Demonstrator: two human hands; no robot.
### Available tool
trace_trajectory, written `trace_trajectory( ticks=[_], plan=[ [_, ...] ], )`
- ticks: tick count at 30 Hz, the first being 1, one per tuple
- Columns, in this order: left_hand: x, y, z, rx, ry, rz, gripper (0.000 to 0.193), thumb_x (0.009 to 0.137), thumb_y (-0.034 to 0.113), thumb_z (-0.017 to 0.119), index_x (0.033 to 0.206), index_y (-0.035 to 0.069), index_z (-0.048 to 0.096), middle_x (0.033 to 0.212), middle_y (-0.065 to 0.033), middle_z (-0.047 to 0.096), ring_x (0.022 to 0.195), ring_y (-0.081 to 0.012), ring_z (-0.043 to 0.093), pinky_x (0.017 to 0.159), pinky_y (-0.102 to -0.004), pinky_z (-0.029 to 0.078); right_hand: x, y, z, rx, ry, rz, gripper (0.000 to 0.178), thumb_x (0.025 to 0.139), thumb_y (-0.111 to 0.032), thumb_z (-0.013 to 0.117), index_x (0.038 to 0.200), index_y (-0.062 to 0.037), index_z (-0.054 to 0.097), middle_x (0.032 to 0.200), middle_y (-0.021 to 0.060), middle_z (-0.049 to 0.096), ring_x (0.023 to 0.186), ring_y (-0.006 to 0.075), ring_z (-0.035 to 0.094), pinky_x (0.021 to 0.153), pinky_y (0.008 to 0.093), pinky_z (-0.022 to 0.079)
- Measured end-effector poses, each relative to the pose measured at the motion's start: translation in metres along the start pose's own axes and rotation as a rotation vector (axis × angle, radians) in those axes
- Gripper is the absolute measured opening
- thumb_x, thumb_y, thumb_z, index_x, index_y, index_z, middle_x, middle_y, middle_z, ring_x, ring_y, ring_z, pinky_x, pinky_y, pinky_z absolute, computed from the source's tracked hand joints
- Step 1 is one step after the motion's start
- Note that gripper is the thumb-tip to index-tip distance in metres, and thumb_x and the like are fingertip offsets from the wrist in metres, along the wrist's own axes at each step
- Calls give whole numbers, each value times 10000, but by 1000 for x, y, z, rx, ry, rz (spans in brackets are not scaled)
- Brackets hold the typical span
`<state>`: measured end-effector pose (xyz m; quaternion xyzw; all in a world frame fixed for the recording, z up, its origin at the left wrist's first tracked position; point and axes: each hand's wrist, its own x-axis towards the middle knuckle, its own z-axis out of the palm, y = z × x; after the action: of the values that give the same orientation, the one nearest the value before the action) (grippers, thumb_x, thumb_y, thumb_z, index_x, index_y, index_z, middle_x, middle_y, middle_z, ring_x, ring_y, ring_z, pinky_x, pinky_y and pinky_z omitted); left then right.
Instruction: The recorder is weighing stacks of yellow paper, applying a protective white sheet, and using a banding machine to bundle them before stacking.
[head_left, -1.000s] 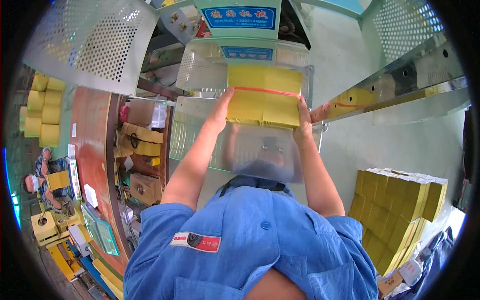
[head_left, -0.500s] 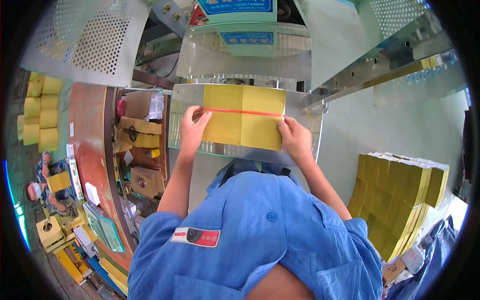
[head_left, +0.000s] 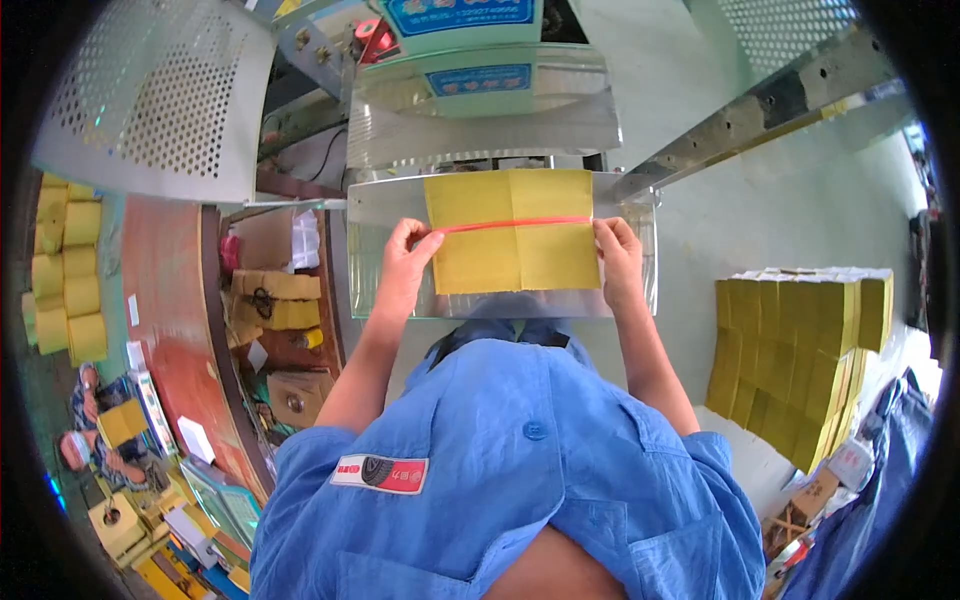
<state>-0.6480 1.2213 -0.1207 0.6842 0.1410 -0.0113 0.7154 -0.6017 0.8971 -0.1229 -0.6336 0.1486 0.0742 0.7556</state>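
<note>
A bundle of yellow paper (head_left: 555,262), with a crease down its middle, lies on the metal machine table (head_left: 385,195) in front of me. A red strap (head_left: 530,221) runs across it from side to side. My left hand (head_left: 406,265) grips the bundle's left edge at the strap, thumb and fingers closed. At the opposite edge, my right hand (head_left: 620,258) pinches the bundle by the strap's other end. Whether the fingertips hold the strap itself or only the paper edges is too small to tell. The bundle's underside is hidden.
Behind the table rises a clear plastic cover (head_left: 480,130). A metal rail (head_left: 750,125) slants at the right, above a stack of yellow bundles (head_left: 785,345). At left are a reddish wooden cabinet (head_left: 170,330), more yellow bundles (head_left: 70,270) and a seated person (head_left: 105,430).
The bundle now lies more squarely on the table. Both hands remain at its side edges, and the right hand has come slightly higher along the edge. My view has shifted a little.
</note>
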Motion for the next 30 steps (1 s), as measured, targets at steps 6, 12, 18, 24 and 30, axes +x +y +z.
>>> trace_trajectory(
  ticks=[6,12,18,24,30],
  plan=[
    [34,-12,1,-217,49,-273,316,997,360,496,1078,72,597,1082,-56,616,960,-157,574,888,-342,433,12,-9,6,-18,96,25,150,925,-176,632,848,-47,641,780,-31,595,736,58,526,663,229,436],
    [20,-9,22,-312,-119,-256,523,973,426,493,1304,22,525,1167,-162,627,1018,-305,647,808,-466,561,23,51,9,-191,203,-64,169,928,-210,594,869,-60,645,794,11,604,749,126,552,670,325,481],
    [75,-63,6,-284,-204,-340,558,958,462,505,1277,5,532,1165,-147,619,989,-262,658,798,-389,562,36,60,6,-252,291,-43,302,919,-306,582,1023,-38,674,981,131,691,952,237,650,850,352,498],
    [35,-56,30,-242,-294,-381,556,962,468,504,1281,14,531,1168,-139,618,995,-250,650,806,-382,554,7,62,-5,-417,239,22,339,957,-326,503,1123,-86,676,1109,153,684,1046,311,642,900,377,494],
    [-12,-57,54,-201,-372,-411,553,966,473,503,1284,22,530,1171,-130,618,1001,-237,643,815,-375,546,-64,92,-48,-234,371,-2,300,951,-268,519,1128,-91,685,1085,122,698,1015,247,654,910,339,493]
  ],
)
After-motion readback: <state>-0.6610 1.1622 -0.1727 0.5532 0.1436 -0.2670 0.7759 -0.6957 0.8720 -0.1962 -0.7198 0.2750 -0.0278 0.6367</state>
